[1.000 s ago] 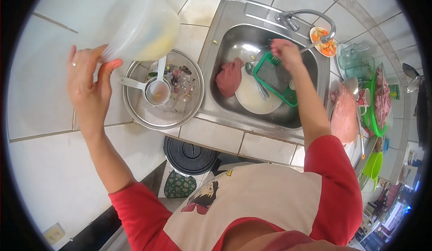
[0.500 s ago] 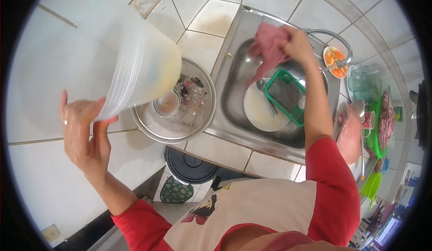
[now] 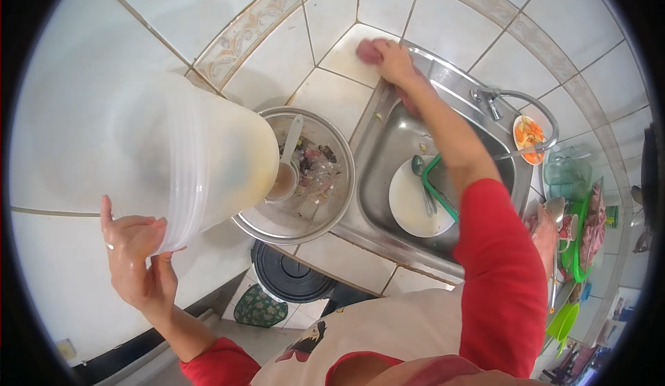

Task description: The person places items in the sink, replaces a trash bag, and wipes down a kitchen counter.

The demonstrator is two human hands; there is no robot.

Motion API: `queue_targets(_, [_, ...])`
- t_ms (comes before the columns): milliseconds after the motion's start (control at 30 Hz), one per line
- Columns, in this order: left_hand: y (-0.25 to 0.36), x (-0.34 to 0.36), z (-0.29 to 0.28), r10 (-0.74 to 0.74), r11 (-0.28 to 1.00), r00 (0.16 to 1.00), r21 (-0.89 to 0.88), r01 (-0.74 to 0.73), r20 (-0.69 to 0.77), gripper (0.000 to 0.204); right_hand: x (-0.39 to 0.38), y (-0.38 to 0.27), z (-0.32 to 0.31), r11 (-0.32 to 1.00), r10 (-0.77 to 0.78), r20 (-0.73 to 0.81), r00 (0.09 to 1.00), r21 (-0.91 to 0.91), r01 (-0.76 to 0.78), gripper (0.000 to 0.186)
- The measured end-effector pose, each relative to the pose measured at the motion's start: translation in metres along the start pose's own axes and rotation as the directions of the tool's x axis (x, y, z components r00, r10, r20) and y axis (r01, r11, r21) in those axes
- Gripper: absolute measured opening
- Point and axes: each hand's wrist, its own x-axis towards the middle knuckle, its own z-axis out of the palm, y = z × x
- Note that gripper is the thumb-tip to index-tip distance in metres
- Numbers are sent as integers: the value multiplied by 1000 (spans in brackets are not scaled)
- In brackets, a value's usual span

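I read this as a wiping step — the right hand (image 3: 395,62) bunches a pink cloth (image 3: 368,51) against the counter (image 3: 334,94), fingers curled over it, though blur hides the fingertips. The left hand (image 3: 138,268) pinches the rim of a plastic tub (image 3: 232,154), tilted above and beyond it. Between the hands sits a metal tray (image 3: 270,221) of scraps — I'd say moving calls for firm cloth pressure and a steady tub.

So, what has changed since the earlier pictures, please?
The right hand has taken the pink cloth from the sink and carried it leftward, to the tiled corner. The left hand still holds the translucent plastic tub; the white plate stays in the sink.
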Motion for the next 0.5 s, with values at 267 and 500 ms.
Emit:
queue_targets(267, [4, -4, 2, -7, 998, 1000, 69, 8, -16, 16, 61, 13, -26, 941, -224, -270, 936, 189, 280, 34])
queue_targets(500, [1, -1, 5, -10, 998, 1000, 57, 10, -11, 15, 22, -49, 39, 915, -403, 28, 915, 32, 402, 26])
